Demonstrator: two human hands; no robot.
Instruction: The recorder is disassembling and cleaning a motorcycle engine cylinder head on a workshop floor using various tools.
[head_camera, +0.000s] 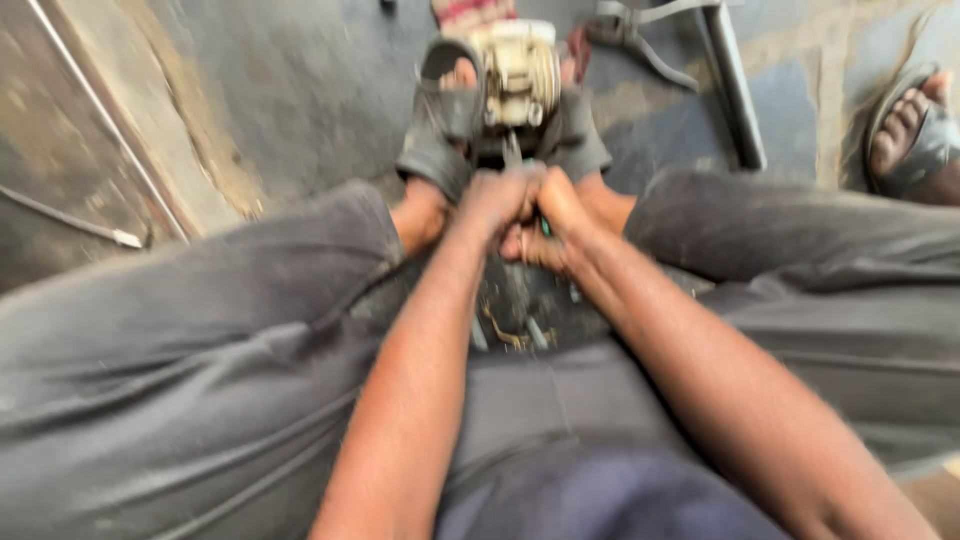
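Grey trousers (190, 370) fill the foreground, knees spread. Left hand (495, 200) and right hand (550, 225) meet, both clenched on a green-handled tool (543, 226) aimed at a small cream engine (515, 75) pinned between sandalled feet on the floor. Another person's foot (915, 130) sits far right.

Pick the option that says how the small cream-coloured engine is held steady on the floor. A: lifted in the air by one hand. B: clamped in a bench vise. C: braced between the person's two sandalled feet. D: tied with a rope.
C: the small cream-coloured engine sits on the floor between the two sandalled feet, while both hands work together just below it.
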